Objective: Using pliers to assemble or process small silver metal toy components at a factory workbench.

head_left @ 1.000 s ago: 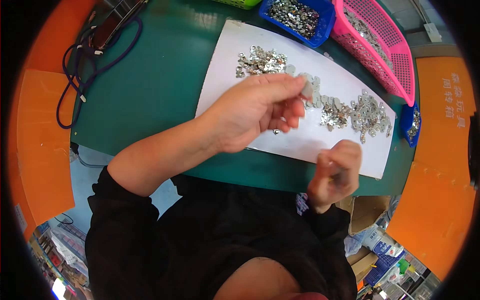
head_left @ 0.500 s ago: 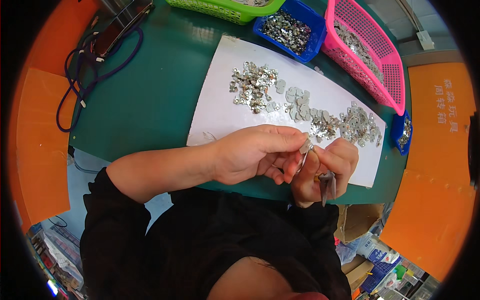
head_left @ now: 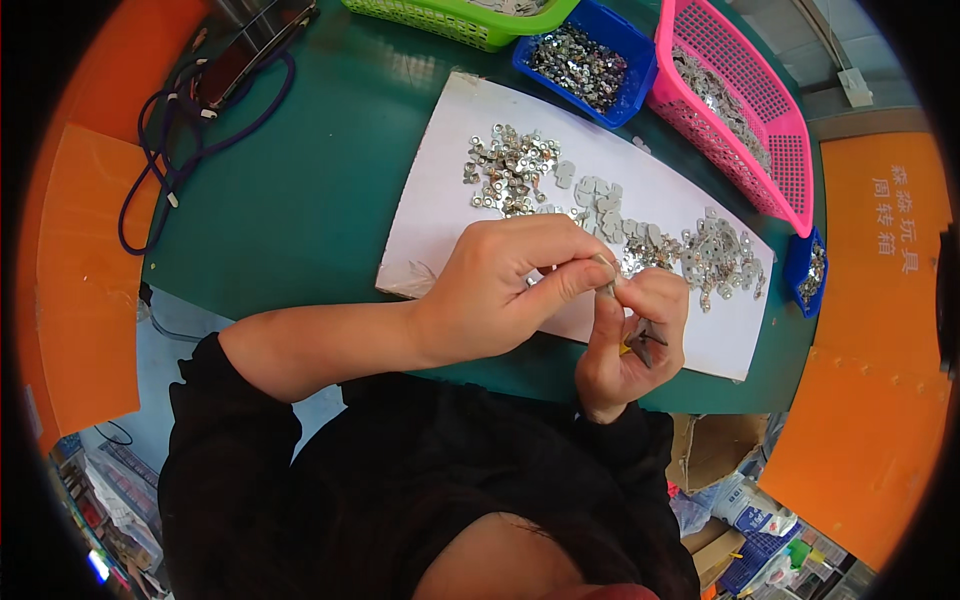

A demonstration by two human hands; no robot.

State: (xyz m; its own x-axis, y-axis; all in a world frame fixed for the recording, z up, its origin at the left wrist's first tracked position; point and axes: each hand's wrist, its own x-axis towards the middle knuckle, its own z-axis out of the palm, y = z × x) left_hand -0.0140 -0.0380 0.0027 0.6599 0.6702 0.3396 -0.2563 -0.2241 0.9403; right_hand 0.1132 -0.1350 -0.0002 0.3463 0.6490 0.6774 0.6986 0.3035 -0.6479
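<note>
My left hand (head_left: 510, 285) pinches a small flat grey piece (head_left: 606, 272) between thumb and fingertips, its back turned upward. My right hand (head_left: 640, 335) meets it there, thumb and forefinger closed at the lower end of the same piece. Tucked in the right palm is a metal tool with a bit of yellow (head_left: 648, 343); its kind cannot be made out. Both hands are above the white board (head_left: 430, 215). Beyond them on it lie a heap of shiny metal parts (head_left: 508, 165), flat grey pieces (head_left: 602, 200) and a mixed heap of small grey and metal pieces (head_left: 718, 250).
On the green table (head_left: 310, 180), a blue tray (head_left: 635, 60) of metal parts stands between a green basket (head_left: 450, 25) and a pink basket (head_left: 790, 150). A smaller blue tray (head_left: 797, 262) is at right. A dark cable (head_left: 225, 140) lies at left. Orange panels (head_left: 860, 400) flank the table.
My left hand has rolled over, its back now upward, and shifted slightly away from me. The grey piece has turned with it. My right hand has moved a little, its tool at a different angle.
</note>
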